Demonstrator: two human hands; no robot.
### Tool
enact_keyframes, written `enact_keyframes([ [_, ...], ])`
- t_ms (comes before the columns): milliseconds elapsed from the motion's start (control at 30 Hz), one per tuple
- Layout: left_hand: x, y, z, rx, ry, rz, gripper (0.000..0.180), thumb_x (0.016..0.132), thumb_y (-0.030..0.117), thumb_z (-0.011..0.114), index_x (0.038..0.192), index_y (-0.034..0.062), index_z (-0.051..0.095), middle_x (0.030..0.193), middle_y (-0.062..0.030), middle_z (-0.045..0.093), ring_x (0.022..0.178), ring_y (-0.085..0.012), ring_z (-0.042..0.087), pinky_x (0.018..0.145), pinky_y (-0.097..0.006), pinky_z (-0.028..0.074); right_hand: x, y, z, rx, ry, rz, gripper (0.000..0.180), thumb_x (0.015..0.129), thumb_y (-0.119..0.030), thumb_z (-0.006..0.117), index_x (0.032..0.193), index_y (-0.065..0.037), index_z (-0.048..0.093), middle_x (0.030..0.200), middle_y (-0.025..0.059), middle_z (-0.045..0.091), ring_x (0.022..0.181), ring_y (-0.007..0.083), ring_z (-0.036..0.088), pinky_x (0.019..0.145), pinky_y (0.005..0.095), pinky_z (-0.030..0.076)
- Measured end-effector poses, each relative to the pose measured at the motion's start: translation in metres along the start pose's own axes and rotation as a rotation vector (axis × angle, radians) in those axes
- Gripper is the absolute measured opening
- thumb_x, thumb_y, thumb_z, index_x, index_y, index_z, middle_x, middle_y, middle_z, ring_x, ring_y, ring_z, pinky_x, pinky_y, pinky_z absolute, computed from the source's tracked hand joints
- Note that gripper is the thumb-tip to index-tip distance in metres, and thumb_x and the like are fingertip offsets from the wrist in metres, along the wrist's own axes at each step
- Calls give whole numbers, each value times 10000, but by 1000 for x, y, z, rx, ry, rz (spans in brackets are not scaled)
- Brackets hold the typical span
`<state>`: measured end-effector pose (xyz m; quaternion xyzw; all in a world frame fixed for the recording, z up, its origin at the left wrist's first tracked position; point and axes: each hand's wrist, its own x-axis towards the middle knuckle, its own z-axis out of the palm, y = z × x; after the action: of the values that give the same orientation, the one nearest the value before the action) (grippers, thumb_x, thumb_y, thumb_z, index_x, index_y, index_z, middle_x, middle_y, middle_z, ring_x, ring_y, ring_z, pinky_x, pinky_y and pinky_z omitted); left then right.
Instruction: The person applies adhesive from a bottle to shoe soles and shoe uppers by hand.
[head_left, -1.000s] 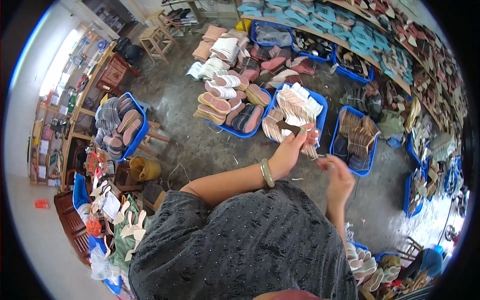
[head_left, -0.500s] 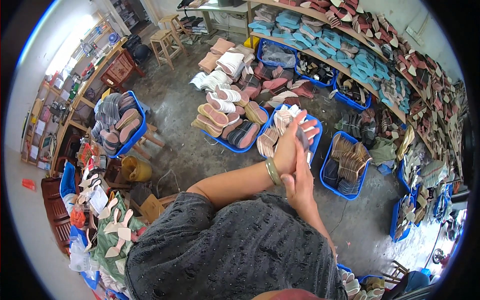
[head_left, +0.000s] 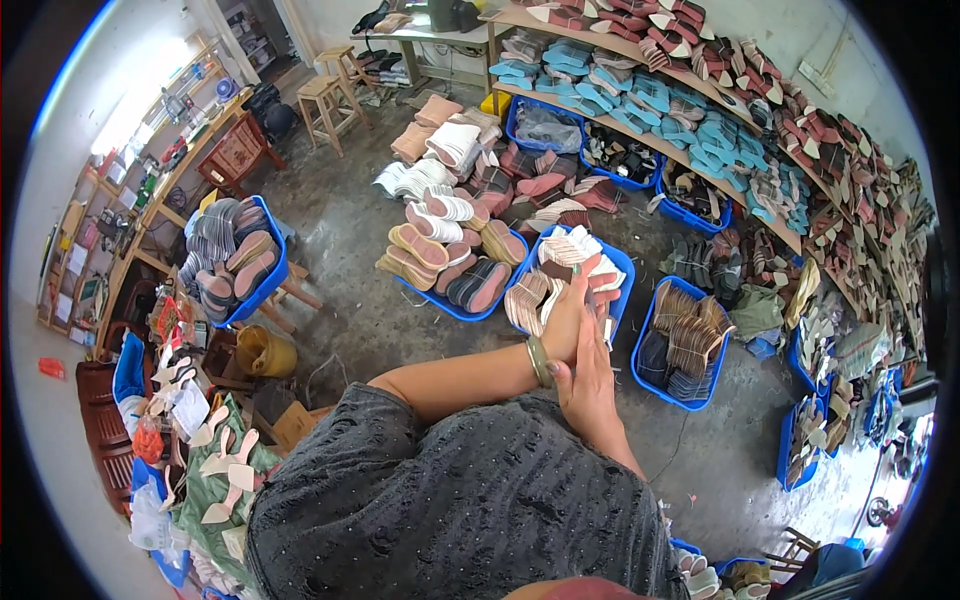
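Note:
My left hand (head_left: 566, 322), with a pale green bangle at its wrist, is raised in front of me. Its fingers curl about a dark, flat piece that looks like an insole (head_left: 591, 296), mostly hidden between my hands. My right hand (head_left: 588, 392) lies flat against the piece and my left palm, fingers stretched out and thumb apart. Behind and below my hands is a blue basket (head_left: 624, 268) of striped and white insoles. To its left, another blue basket (head_left: 470, 316) bears stacks of tan, pink and dark insoles.
A blue basket (head_left: 640, 384) of brown and grey insoles stands right of my hands. Shelves (head_left: 640, 121) with blue and red pieces line the far right. At left are a yellow bucket (head_left: 266, 352) and a raised blue basket (head_left: 276, 285). Wooden stools (head_left: 322, 95) stand farther back.
My hands have moved slightly down and left in the picture. The left fingers look less spread, and the palms lie closer together around the dark piece. The view has shifted a little.

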<state>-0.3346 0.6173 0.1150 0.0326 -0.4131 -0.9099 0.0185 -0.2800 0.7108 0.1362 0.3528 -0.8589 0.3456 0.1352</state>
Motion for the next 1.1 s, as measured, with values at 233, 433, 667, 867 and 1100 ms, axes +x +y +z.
enact_keyframes([
  [233,20,5,-19,-188,43,-211,444,936,376,357,1307,133,373,1126,-96,538,946,-165,552,719,-251,434,-8,5,-6,134,-33,-50,577,835,-238,558,1273,67,339,1222,265,453,1159,411,424,964,429,343],
  [433,14,17,-25,-102,-24,-123,519,925,441,375,1331,122,323,1152,-103,513,1021,-200,506,833,-304,408,-13,2,3,286,-24,23,658,729,-146,671,1272,48,354,1254,250,431,1191,381,407,993,416,320],
  [667,-2,19,-15,125,-182,132,461,930,334,389,1333,117,323,1228,-97,448,1057,-186,466,858,-322,424,0,10,23,386,12,32,803,748,-295,661,1340,43,236,1391,249,237,1300,389,210,1055,420,195],
  [867,0,45,-13,271,-112,82,475,960,368,256,1352,101,235,1310,-150,376,1199,-238,379,992,-401,331,-4,8,43,493,97,-15,755,787,-356,616,1340,26,270,1421,200,213,1338,344,147,1052,464,168],
  [1100,7,40,-10,60,-151,-63,535,944,447,261,1355,105,233,1337,-117,353,1225,-229,348,1055,-408,251,-20,2,38,426,111,6,779,760,-363,638,1347,-5,272,1428,213,174,1342,348,127,1036,474,183],
])
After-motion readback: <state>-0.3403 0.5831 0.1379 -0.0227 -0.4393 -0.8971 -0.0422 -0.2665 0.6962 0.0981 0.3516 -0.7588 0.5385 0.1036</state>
